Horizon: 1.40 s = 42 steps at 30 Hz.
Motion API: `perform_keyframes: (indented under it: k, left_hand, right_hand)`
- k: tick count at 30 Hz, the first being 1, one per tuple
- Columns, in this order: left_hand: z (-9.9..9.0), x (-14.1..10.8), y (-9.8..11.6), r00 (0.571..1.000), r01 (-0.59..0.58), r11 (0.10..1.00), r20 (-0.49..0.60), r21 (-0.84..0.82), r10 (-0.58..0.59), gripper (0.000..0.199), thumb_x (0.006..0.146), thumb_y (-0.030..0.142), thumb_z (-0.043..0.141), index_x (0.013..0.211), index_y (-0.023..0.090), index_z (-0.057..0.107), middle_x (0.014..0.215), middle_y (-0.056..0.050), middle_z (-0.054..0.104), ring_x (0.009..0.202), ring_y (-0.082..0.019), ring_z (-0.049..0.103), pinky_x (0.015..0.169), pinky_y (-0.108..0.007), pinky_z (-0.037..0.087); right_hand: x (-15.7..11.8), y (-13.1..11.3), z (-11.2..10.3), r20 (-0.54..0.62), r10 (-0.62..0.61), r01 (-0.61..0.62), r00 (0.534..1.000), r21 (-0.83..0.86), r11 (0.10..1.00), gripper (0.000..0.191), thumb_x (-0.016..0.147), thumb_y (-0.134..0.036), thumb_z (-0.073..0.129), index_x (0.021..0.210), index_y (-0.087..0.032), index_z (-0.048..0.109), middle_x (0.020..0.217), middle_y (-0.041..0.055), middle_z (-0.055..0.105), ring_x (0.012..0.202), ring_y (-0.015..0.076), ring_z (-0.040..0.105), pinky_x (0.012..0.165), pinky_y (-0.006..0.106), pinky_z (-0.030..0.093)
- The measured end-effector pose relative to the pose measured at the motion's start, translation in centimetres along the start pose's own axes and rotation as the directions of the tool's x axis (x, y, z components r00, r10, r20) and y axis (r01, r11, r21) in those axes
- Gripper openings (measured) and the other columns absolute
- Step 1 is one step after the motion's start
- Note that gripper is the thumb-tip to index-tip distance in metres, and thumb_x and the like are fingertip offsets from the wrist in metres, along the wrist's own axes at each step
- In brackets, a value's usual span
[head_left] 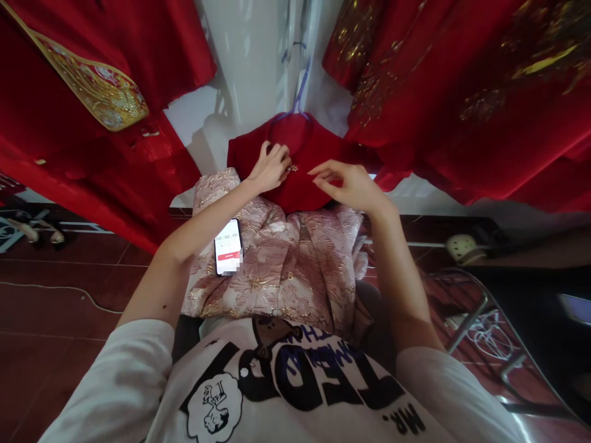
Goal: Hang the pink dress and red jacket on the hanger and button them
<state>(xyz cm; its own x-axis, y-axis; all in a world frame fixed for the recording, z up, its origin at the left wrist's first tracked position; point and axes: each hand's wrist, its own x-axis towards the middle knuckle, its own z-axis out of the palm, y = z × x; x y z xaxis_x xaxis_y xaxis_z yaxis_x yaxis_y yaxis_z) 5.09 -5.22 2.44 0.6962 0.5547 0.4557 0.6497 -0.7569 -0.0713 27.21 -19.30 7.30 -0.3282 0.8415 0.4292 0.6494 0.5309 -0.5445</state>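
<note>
A red garment (318,144) hangs from a blue hanger (300,92) in front of me, with a small shiny ornament (293,168) near its middle. My left hand (271,166) rests on the garment just left of the ornament, its fingers curled; whether they hold any cloth is hidden. My right hand (348,183) is over the garment's right part, thumb and fingers apart, with nothing between them. A pink and gold brocade garment (277,264) lies across my lap. On its left part lies a phone (228,246) with a lit timer screen.
Red garments with gold decoration (111,98) hang at the left, and more (452,92) at the right. A metal-framed chair (471,320) stands at the right, near white cables (492,335) and a cream helmet (462,248). Shoes (32,232) are at the far left.
</note>
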Motion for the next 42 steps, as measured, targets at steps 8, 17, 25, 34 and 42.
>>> perform_keyframes:
  k: [8,17,25,34,42]
  left_hand:
    - [0.3,-0.3,-0.1,1.0,0.0,0.999,-0.018,0.05,0.001,0.025,0.103,0.023,0.054,0.11,0.02,0.078,0.123,-0.012,0.069,0.13,-0.034,0.056,0.127,-0.067,0.021]
    - [0.7,0.1,-0.3,0.998,0.014,1.0,0.065,0.026,-0.015,0.02,0.1,0.023,0.059,0.114,0.014,0.07,0.111,-0.011,0.074,0.122,-0.03,0.064,0.133,-0.056,0.02]
    - [1.6,0.2,-1.4,0.997,-0.084,0.995,-0.004,-0.048,0.083,0.02,0.104,0.021,0.049,0.112,0.019,0.066,0.098,-0.005,0.076,0.1,-0.023,0.072,0.131,-0.055,0.025]
    - [-0.4,0.1,-0.8,0.989,-0.114,0.99,0.108,0.087,0.105,0.041,0.11,0.026,0.033,0.113,0.019,0.073,0.091,-0.007,0.072,0.11,-0.024,0.069,0.133,-0.047,0.019]
    - [0.4,-6.2,-2.5,0.994,0.016,0.999,0.105,0.035,-0.02,0.028,0.109,0.032,0.046,0.112,0.017,0.07,0.125,-0.015,0.067,0.127,-0.032,0.059,0.116,-0.053,0.041]
  right_hand:
    - [-0.2,0.2,-0.8,-0.036,-0.007,0.007,0.999,-0.007,1.0,0.03,0.093,-0.038,0.062,0.113,-0.02,0.075,0.108,0.0087,0.079,0.097,0.0249,0.076,0.096,0.044,0.061]
    - [-0.1,0.4,-0.6,-0.033,0.017,-0.016,0.999,0.018,1.0,0.03,0.092,-0.039,0.066,0.113,-0.02,0.076,0.103,0.0087,0.079,0.098,0.0254,0.075,0.097,0.045,0.061]
    - [-0.3,0.4,-1.0,-0.055,0.046,-0.044,0.997,0.042,0.998,0.03,0.089,-0.03,0.064,0.113,-0.017,0.075,0.097,0.0074,0.079,0.093,0.0224,0.075,0.094,0.042,0.062]
    - [-0.3,0.3,-1.1,-0.024,0.066,-0.065,0.998,0.04,0.997,0.03,0.091,-0.034,0.064,0.114,-0.021,0.076,0.1,0.0076,0.079,0.096,0.0255,0.075,0.097,0.046,0.063]
    - [-0.1,0.1,-0.7,-0.027,0.04,-0.039,0.999,0.044,0.998,0.033,0.09,-0.033,0.063,0.113,-0.015,0.076,0.098,0.0093,0.079,0.094,0.0241,0.076,0.094,0.043,0.062]
